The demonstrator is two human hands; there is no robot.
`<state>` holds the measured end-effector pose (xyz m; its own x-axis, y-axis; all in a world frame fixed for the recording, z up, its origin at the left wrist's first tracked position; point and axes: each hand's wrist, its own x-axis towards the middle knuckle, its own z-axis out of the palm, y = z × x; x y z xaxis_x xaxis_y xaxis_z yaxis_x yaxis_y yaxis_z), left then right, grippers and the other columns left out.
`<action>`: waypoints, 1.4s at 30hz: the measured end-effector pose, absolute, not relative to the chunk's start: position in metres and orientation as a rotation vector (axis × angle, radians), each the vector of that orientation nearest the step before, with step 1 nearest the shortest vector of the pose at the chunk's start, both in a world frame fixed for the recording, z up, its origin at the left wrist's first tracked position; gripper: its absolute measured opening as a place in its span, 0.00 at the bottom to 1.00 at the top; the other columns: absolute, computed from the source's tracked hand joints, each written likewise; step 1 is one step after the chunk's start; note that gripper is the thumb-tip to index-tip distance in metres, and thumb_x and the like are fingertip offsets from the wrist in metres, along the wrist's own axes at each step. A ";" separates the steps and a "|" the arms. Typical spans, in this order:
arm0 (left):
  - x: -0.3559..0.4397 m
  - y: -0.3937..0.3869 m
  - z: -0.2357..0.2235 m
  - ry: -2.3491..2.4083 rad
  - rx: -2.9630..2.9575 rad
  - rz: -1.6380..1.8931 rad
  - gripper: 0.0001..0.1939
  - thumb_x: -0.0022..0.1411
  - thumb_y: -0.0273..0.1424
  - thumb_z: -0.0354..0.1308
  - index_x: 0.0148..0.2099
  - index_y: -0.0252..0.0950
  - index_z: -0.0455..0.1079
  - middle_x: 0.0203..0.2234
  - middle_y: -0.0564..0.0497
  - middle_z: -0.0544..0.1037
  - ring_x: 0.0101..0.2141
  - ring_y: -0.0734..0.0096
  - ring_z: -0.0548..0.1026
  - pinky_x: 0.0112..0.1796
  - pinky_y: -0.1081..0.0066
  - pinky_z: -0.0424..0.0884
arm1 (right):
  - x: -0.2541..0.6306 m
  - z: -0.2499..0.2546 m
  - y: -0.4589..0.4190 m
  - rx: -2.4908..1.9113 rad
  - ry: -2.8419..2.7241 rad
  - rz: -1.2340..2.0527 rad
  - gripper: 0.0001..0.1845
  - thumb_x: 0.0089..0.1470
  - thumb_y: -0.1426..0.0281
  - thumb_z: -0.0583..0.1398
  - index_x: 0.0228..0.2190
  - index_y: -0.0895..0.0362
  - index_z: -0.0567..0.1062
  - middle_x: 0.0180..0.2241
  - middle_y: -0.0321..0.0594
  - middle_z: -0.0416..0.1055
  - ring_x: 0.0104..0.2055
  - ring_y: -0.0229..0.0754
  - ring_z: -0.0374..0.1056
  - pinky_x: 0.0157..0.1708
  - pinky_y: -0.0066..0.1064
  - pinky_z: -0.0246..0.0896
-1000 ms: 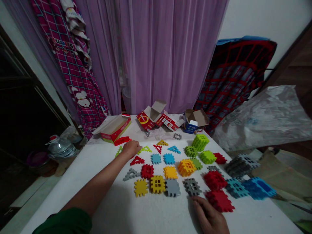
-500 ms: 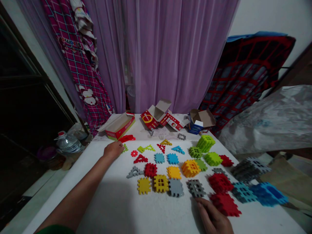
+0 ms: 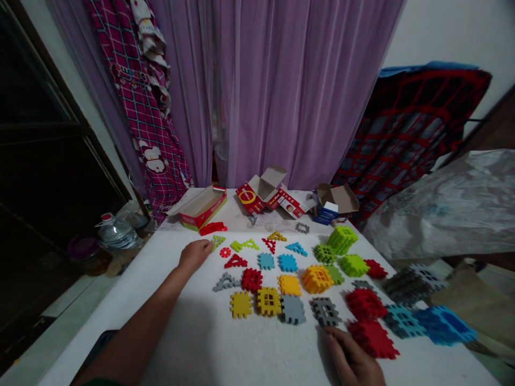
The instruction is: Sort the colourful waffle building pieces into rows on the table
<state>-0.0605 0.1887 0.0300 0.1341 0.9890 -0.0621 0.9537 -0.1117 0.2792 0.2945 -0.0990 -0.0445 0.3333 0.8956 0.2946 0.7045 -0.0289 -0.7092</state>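
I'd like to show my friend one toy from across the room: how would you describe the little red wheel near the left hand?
On the white table, find the rows of colourful plastic building pieces and the person's left hand at their far left. The little red wheel lies just beyond those fingers, between a green piece and a red triangle. It's the only round piece visible.

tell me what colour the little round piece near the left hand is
Red with spokes; the little round piece shows best in the head view.
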 end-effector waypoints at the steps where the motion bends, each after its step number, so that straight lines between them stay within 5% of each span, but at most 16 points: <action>1: -0.062 0.189 0.030 1.905 2.123 0.198 0.20 0.67 0.44 0.46 0.35 0.43 0.77 0.35 0.51 0.83 0.37 0.66 0.78 0.31 0.73 0.63 | 0.295 -0.046 -0.099 -1.784 -1.425 0.295 0.24 0.55 0.49 0.58 0.35 0.53 0.84 0.34 0.39 0.82 0.33 0.43 0.80 0.33 0.19 0.73; 10: -0.059 0.175 0.028 1.998 2.187 0.365 0.13 0.63 0.43 0.53 0.39 0.43 0.76 0.39 0.52 0.80 0.38 0.67 0.77 0.33 0.73 0.65 | 0.301 -0.055 -0.101 -1.759 -1.484 0.262 0.20 0.56 0.54 0.59 0.37 0.54 0.84 0.34 0.38 0.82 0.33 0.42 0.80 0.34 0.17 0.72; 18: -0.037 0.165 0.030 1.999 2.254 0.112 0.16 0.62 0.38 0.53 0.48 0.41 0.76 0.47 0.46 0.77 0.43 0.59 0.77 0.41 0.66 0.70 | 0.300 -0.055 -0.100 -1.750 -1.501 0.226 0.20 0.57 0.54 0.58 0.36 0.54 0.84 0.34 0.38 0.82 0.33 0.41 0.80 0.34 0.16 0.71; 23: -0.040 0.172 0.031 1.975 2.390 -0.011 0.15 0.62 0.30 0.50 0.46 0.39 0.76 0.46 0.44 0.77 0.45 0.59 0.77 0.42 0.66 0.70 | 0.299 -0.055 -0.101 -1.739 -1.509 0.240 0.20 0.58 0.55 0.58 0.37 0.54 0.83 0.34 0.38 0.82 0.33 0.41 0.80 0.35 0.16 0.71; 34: -0.023 0.188 0.057 1.747 2.537 0.234 0.14 0.64 0.34 0.52 0.48 0.42 0.76 0.45 0.49 0.78 0.45 0.62 0.76 0.40 0.69 0.69 | 0.294 -0.049 -0.100 -1.756 -1.483 0.276 0.21 0.57 0.53 0.57 0.36 0.54 0.84 0.34 0.39 0.82 0.33 0.42 0.80 0.34 0.19 0.72; 42: 0.039 0.202 0.052 1.403 2.730 0.021 0.13 0.64 0.31 0.54 0.47 0.44 0.78 0.43 0.48 0.77 0.43 0.62 0.76 0.38 0.69 0.67 | 0.293 -0.045 -0.099 -1.737 -1.489 0.215 0.20 0.58 0.54 0.57 0.35 0.54 0.83 0.33 0.39 0.82 0.31 0.41 0.79 0.33 0.18 0.72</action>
<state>0.0394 0.2019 0.0524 0.5828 0.8124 -0.0208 0.8114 -0.5803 0.0703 0.2926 -0.0994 -0.0452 0.2866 0.8851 0.3668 0.7454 0.0345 -0.6657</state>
